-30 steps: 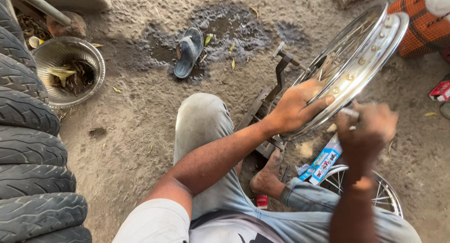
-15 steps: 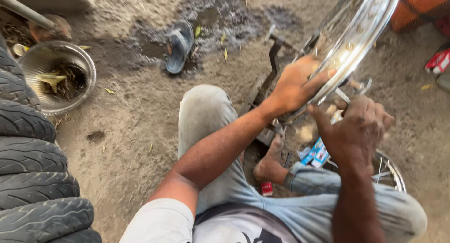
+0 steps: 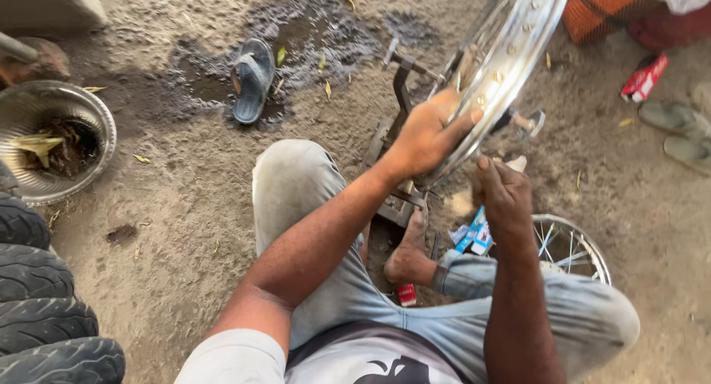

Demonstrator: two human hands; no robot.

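Note:
A shiny chrome spoked wheel rim (image 3: 511, 51) stands upright in a dark metal stand (image 3: 400, 95) on the sandy ground in front of me. My left hand (image 3: 429, 136) grips the rim's lower edge, fingers wrapped over the metal. My right hand (image 3: 502, 195) is closed just below the rim, close to its edge; what it holds is hidden by the fingers. I sit with my knees (image 3: 296, 180) bent and a bare foot (image 3: 407, 262) by the stand.
A second spoked wheel (image 3: 574, 243) lies under my right leg. Stacked tyres (image 3: 37, 295) fill the left edge. A metal bowl (image 3: 104, 125) with debris, a dark sandal (image 3: 252, 80), a wet patch (image 3: 311, 36), a red packet (image 3: 644, 77) and orange cloth (image 3: 600, 10) lie around.
The view tilted down and shifted left. My right hand dropped from the rim's edge to just beneath it. My left hand kept its grip on the rim.

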